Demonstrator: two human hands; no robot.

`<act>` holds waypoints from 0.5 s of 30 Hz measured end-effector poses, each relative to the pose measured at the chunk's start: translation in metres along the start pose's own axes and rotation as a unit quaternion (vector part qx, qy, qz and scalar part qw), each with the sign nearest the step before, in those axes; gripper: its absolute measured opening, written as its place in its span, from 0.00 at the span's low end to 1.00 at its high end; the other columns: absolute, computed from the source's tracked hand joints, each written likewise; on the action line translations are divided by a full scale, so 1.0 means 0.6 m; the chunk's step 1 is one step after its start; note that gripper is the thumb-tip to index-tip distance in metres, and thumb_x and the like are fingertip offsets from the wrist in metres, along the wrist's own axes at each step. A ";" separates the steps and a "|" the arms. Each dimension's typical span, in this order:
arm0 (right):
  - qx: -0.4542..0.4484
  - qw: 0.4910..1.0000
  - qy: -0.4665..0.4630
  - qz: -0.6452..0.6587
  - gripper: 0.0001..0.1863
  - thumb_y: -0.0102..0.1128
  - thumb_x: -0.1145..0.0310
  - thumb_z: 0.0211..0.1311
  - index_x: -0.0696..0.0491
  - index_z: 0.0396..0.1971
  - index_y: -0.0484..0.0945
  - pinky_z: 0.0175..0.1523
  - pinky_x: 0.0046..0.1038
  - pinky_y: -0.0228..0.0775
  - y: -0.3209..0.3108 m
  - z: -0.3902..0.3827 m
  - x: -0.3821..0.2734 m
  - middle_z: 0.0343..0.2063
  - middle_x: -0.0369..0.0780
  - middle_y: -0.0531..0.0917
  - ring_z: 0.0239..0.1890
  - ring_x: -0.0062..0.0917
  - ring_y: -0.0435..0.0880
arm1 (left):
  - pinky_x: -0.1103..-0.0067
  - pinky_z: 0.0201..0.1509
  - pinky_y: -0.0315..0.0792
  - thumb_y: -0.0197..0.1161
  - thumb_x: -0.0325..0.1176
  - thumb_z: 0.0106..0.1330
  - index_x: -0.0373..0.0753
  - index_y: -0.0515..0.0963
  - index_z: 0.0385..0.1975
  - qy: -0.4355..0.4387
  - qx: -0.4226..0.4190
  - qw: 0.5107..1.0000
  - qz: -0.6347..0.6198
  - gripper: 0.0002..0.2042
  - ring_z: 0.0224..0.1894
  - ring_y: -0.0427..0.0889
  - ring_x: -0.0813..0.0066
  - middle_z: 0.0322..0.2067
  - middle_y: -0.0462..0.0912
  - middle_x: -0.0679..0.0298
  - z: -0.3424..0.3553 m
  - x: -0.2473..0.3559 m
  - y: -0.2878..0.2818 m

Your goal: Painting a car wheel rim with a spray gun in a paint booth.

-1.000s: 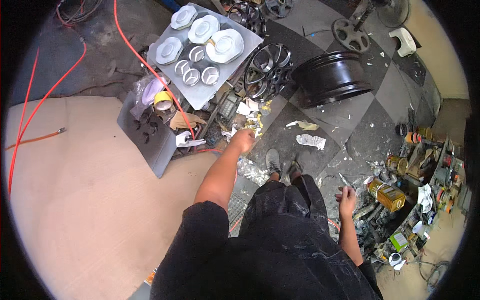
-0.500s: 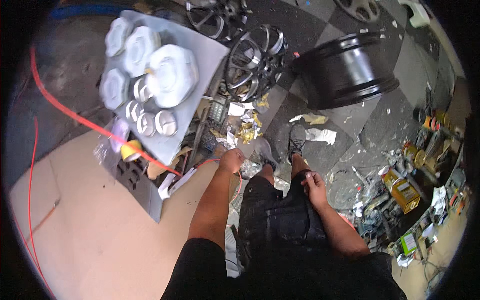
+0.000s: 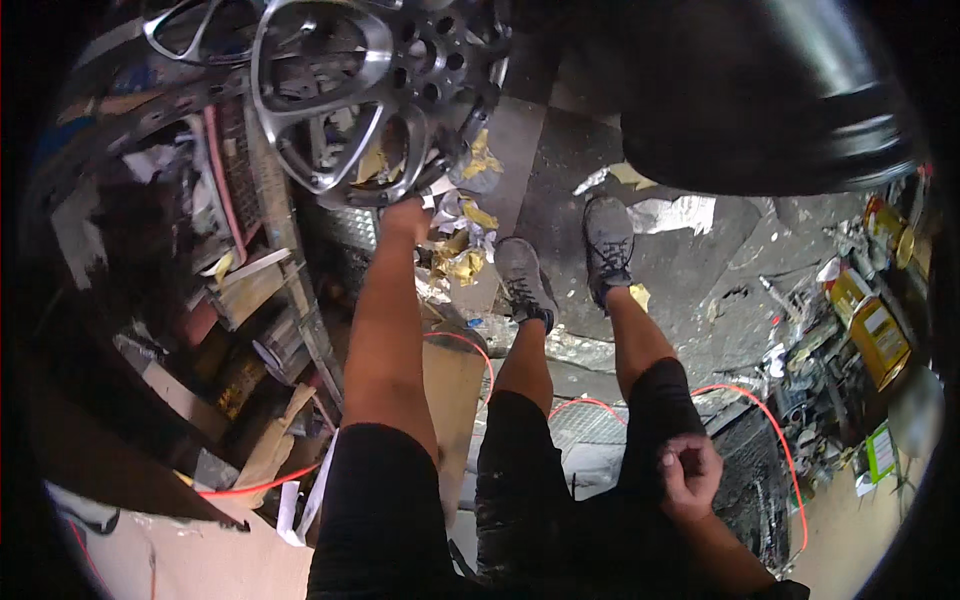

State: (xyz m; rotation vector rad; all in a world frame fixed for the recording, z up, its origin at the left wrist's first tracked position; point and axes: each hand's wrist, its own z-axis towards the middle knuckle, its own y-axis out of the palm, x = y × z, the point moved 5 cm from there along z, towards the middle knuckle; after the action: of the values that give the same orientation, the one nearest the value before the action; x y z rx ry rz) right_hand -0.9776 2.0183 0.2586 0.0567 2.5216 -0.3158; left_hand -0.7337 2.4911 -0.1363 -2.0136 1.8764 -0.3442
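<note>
My left arm stretches forward, and my left hand is at the lower edge of a black and silver spoked car wheel. The fingers of that hand are hidden by the wheel's edge, so I cannot tell whether they grip it. By my right thigh, my right hand is loosely curled, its thumb bent toward the fingers, with nothing visible in it. A glossy black wheel barrel lies on its side at the far right. Part of another spoked wheel shows at the far left.
Crumpled yellow and white paper litters the floor beside my shoes. A cluttered shelf stands on the left. At the right lie scraps and a yellow can. A red hose runs across the floor behind my feet.
The view has moved closer to the wheels, and the table with white round pieces has left it. My left hand has reached forward to the spoked wheel; my right hand has come back by my thigh.
</note>
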 end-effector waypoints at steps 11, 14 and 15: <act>-0.060 0.997 -0.042 -0.012 0.05 0.65 0.75 0.67 0.58 0.38 0.78 0.43 0.24 0.73 0.066 -0.021 0.018 0.29 0.35 0.82 0.33 0.17 0.79 | 0.56 0.64 0.74 0.67 0.40 0.65 0.29 0.76 0.59 0.094 0.131 0.953 -0.257 0.26 0.60 0.79 0.41 0.55 0.82 0.44 -0.259 0.026 0.086; -0.081 0.996 -0.036 -0.034 0.06 0.65 0.74 0.68 0.58 0.38 0.78 0.45 0.24 0.73 0.094 -0.014 0.017 0.30 0.36 0.82 0.35 0.19 0.79 | 0.59 0.65 0.72 0.69 0.36 0.59 0.28 0.74 0.54 0.198 0.215 0.931 -0.220 0.26 0.57 0.78 0.38 0.53 0.78 0.39 -0.492 0.102 0.031; -0.100 0.992 -0.060 -0.036 0.06 0.65 0.74 0.68 0.58 0.38 0.78 0.45 0.24 0.73 0.102 -0.015 0.012 0.30 0.36 0.82 0.35 0.19 0.79 | 0.58 0.64 0.73 0.67 0.33 0.60 0.29 0.74 0.54 0.206 0.202 0.920 -0.266 0.23 0.55 0.78 0.38 0.55 0.77 0.40 -0.567 0.117 0.013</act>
State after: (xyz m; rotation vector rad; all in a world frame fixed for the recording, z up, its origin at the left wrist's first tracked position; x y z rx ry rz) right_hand -0.9821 2.0797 0.2488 -0.1296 2.4253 -0.0905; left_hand -0.8767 2.3876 0.1631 -2.2257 1.2540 -1.2761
